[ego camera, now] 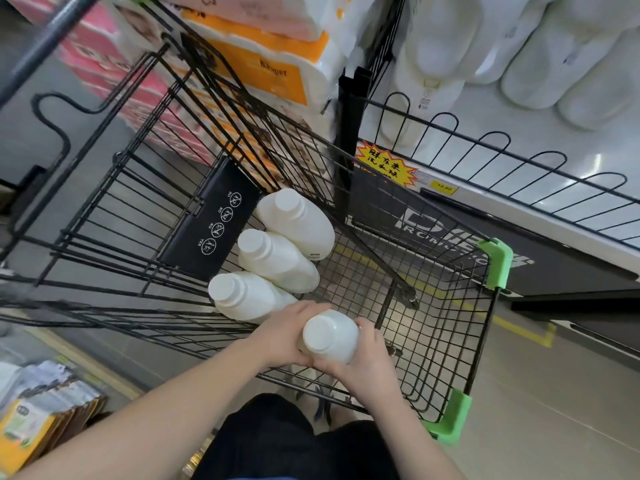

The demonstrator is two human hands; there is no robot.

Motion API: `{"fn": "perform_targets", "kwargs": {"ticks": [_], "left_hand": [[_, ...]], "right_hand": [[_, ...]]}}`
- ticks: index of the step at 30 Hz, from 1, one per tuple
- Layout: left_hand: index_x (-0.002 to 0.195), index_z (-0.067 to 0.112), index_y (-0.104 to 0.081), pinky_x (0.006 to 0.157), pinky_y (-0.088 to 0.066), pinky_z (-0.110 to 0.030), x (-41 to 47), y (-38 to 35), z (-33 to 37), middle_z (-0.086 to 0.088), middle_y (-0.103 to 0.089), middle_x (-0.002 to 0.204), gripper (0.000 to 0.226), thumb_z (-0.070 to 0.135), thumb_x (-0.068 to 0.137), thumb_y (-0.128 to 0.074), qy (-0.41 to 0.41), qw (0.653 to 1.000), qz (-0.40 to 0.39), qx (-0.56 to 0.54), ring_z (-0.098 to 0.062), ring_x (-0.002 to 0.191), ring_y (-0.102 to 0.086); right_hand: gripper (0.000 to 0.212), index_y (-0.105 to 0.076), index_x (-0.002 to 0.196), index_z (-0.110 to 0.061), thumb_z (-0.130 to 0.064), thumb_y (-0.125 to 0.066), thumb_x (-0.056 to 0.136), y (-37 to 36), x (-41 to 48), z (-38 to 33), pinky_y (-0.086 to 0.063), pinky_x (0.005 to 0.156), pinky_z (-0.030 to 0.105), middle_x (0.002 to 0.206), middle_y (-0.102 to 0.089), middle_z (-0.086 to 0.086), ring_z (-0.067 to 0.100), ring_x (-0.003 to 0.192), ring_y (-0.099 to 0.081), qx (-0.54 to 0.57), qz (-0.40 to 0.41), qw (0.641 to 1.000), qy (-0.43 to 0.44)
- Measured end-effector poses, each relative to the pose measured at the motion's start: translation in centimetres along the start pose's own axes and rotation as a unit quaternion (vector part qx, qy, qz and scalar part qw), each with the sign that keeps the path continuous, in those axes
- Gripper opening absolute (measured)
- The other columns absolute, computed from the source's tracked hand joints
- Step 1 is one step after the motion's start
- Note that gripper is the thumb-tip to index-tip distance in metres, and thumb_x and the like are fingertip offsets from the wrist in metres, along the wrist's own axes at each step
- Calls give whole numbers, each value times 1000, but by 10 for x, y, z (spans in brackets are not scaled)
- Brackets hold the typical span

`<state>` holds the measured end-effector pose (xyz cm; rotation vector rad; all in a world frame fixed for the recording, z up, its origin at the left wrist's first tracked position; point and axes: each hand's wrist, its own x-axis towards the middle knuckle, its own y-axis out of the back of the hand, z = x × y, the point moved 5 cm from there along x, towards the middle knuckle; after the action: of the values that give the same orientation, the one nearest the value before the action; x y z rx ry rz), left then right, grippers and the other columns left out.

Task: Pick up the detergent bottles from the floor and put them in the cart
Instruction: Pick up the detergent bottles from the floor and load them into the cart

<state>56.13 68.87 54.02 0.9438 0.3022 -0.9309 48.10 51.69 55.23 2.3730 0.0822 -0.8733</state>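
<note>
The black wire cart [498,261] is filling mid-frame, and a fourth detergent bottle [329,336] is hovering over its mesh at lower centre, the left hand [282,336] and right hand [369,355] each curling fingers round its sides. Letting go this high is probably risking a knock against the three bottles [277,259] lying left of centre. Grey floor [554,410] is showing lower right, with tissue packs [277,64] and white bundles [519,46] across the top.

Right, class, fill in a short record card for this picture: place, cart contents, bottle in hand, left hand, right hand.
place: shop aisle, at a black wire shopping cart
cart contents: three white detergent bottles lying side by side
bottle in hand: fourth white detergent bottle, held over the cart, cap towards the camera
left hand: grips one side of it
right hand: grips the other side
</note>
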Motion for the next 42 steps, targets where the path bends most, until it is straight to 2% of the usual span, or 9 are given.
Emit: {"fn": "perform_targets", "kwargs": {"ticks": [7,12,15,18,22,29,33,36,42], "left_hand": [[161,42,-33,127,-31,-41,-19,20,24,14,-37,162,115,63,64,-91,0,998,12,-65,-7,150,-34],[140,67,-36,123,-34,-25,-33,55,55,30,-40,153,88,49,75,-92,-16,991,66,-114,14,140,-38],[139,66,-41,119,-35,-21,-36,94,90,33,-47,148,81,56,75,-90,-48,981,132,-134,17,138,-41],[141,60,-44,111,-32,-5,-40,141,136,30,-50,146,78,50,78,-90,-101,969,185,-132,17,137,-43],[150,37,-49,120,-36,-19,-59,211,208,22,-54,149,74,44,85,-84,-194,941,249,-124,8,140,-48],[151,34,-49,114,-36,-10,-128,289,338,23,-55,149,75,46,84,-81,-360,871,320,-97,8,141,-48],[150,28,-50,120,-39,-20,-158,297,378,16,-57,150,75,43,84,-82,-432,842,306,-101,0,144,-50],[149,30,-49,122,-40,-32,-173,294,392,18,-56,150,73,45,85,-82,-471,830,290,-75,-3,145,-49],[150,28,-49,121,-42,-31,-188,289,401,15,-56,150,71,44,89,-82,-527,809,251,-67,-6,145,-50]], "right_hand": [[101,-36,148,-32,-65,-89,69,14,-6,5,-40,96,23,136,-39,-12,7,122,-48,47,-24,998,32],[98,-34,158,-32,-67,-79,78,50,-12,-13,-39,104,20,144,-44,-16,-5,128,-47,83,-1,993,81],[83,-38,155,-36,-61,-76,86,89,-13,-38,-44,111,27,143,-51,-16,-7,128,-49,111,47,987,109],[80,-41,152,-39,-62,-77,84,142,-18,-76,-46,113,31,140,-55,-18,-4,131,-52,155,102,971,152],[74,-44,149,-40,-59,-78,86,223,-49,-139,-40,108,16,138,-59,-21,-10,131,-52,166,178,939,243],[67,-48,148,-36,-49,-77,89,334,-147,-219,-50,108,27,132,-64,-20,-2,129,-59,165,303,861,373],[70,-51,148,-29,-53,-74,86,360,-206,-237,-48,107,21,131,-66,-16,2,129,-61,156,369,818,414],[69,-50,148,-28,-51,-76,89,362,-234,-238,-49,109,26,132,-66,-16,6,131,-61,139,407,798,422],[71,-49,148,-31,-51,-78,86,352,-271,-233,-49,111,30,133,-65,-16,8,133,-60,136,444,790,399]]}}
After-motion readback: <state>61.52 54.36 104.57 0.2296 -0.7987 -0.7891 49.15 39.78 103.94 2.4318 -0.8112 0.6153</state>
